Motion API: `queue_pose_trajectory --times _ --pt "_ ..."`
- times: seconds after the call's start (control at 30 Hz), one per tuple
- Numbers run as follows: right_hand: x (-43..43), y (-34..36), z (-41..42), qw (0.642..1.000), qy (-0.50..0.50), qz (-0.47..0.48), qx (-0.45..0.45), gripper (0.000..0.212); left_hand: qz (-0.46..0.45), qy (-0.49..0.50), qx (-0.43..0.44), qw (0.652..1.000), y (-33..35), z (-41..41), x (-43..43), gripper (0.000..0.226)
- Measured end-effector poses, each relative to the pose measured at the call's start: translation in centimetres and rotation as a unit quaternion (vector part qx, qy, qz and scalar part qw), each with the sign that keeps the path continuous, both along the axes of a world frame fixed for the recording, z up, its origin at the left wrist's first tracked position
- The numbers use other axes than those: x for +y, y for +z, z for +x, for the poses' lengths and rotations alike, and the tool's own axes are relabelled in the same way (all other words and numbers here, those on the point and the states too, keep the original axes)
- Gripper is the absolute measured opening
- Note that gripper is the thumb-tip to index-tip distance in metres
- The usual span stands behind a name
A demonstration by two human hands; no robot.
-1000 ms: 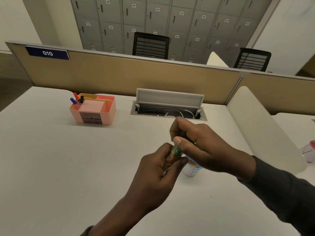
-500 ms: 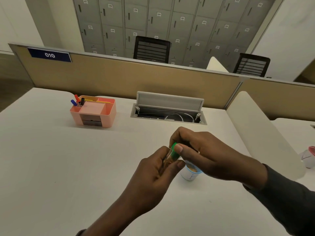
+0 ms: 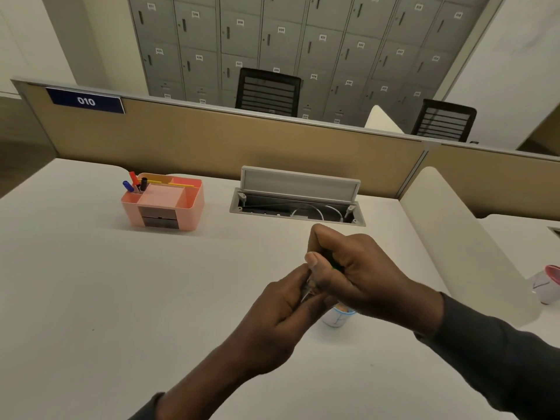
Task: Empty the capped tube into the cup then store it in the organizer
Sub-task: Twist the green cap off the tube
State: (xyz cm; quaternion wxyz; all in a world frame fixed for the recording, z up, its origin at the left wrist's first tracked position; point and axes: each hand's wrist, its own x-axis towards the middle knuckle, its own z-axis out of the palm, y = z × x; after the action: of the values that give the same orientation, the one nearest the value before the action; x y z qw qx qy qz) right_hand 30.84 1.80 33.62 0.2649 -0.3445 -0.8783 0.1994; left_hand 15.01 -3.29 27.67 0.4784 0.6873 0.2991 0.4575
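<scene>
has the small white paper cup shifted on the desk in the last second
Cannot tell. The small white paper cup stays below the open grey cable tray; only the camera clearly moved.

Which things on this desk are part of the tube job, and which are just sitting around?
Part of the job:
- tube, gripped by the left hand and right hand
- cup under the hands
- pink organizer at far left

Just lying about:
- open cable hatch
- second cup with a red rim, beyond the white divider
- pens in the organizer
</scene>
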Motion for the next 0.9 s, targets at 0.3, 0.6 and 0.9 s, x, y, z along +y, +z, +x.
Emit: queue_pose_trajectory --times 0.3,0.6,0.9 --pt "2.0 -0.8 -0.4 0.993 -0.088 0.066 -0.036 0.018 0.051 0.103 0.058 0.992 -0.7 0.8 2.4 0.017" --pt "3.3 0.2 -0.4 0.995 -0.039 0.047 -0.077 0.012 0.032 0.112 0.054 0.992 -1.2 1.3 3.3 0.024" --pt "4.2 -0.8 -0.1 0.985 -0.087 0.108 -0.106 0.011 0.098 0.226 0.103 0.964 -1.8 2.7 4.3 0.027"
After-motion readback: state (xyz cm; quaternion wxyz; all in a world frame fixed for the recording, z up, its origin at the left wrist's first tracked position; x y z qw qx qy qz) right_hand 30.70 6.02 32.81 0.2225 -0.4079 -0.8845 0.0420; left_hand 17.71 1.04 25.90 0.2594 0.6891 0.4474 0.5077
